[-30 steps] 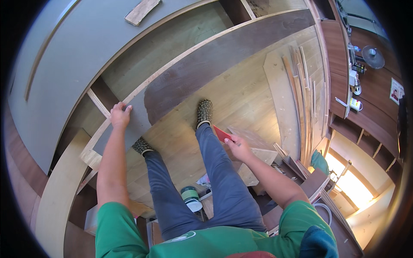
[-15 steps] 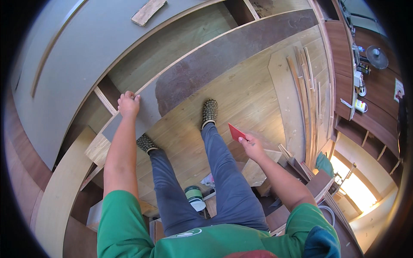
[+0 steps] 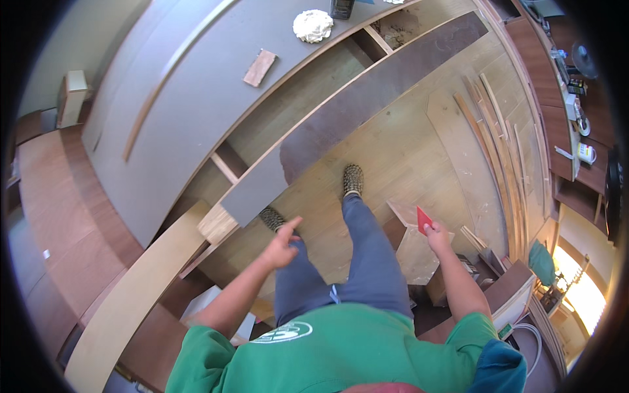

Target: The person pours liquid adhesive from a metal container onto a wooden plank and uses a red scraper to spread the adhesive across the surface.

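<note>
My right hand [image 3: 438, 238] pinches a red flat card [image 3: 423, 219], held up off to the right of my legs. My left hand [image 3: 282, 246] is in the air in front of my left leg, fingers apart, holding nothing. Ahead of it runs a long narrow board [image 3: 252, 193] with a light wood edge. Its near left end is plain grey; the rest is covered by a dark brown, partly shiny layer [image 3: 341, 124] with an uneven border. The board lies along an open wooden frame, and its raw wood end [image 3: 217, 223] shows at the left.
A large grey panel [image 3: 196, 98] bears a wood strip [image 3: 177, 72], a small wood block [image 3: 260, 67] and a white crumpled lump [image 3: 312, 26]. Several long strips [image 3: 501, 164] lie on the floor at the right. A curved pale board [image 3: 131, 298] stands left; wooden pieces [image 3: 419, 252] sit near my right hand.
My left hand has let go of the board's edge and come back toward my body. My right hand still holds the red card, now more upright. The view has shifted left.
</note>
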{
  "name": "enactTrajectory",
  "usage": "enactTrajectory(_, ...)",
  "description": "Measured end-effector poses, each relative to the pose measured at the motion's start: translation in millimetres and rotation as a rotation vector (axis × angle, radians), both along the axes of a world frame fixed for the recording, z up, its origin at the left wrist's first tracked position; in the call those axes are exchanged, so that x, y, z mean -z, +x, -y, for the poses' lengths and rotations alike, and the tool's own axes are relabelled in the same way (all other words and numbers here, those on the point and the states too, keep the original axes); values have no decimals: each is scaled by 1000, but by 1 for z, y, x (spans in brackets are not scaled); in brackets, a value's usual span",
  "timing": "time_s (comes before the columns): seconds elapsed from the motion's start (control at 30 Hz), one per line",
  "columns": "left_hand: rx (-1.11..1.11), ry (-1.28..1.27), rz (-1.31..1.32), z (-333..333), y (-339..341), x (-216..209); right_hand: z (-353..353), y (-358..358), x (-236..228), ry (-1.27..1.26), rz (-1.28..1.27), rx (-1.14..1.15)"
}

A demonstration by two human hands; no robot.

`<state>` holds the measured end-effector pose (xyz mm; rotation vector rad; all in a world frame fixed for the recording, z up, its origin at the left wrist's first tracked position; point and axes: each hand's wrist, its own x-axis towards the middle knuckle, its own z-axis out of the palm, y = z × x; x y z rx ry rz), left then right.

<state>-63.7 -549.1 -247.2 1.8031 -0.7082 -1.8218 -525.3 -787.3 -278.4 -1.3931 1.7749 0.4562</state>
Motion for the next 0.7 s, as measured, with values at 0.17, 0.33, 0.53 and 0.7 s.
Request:
enactTrajectory(0.17,120,-97,-357,39,-43,-206,8,-40,-36,-2,163,141)
enactTrajectory(0.33,88,-183,-589,71,-14,-341,32,-60,-53,-22,172,150)
enactTrajectory(0.53,269,-907,-381,151,-27,-451,72,-63,-53,-132,117,85)
enactTrajectory(0.7,147,-1397,-256,183,-72,-526,86,-34,-89,-204,176,112)
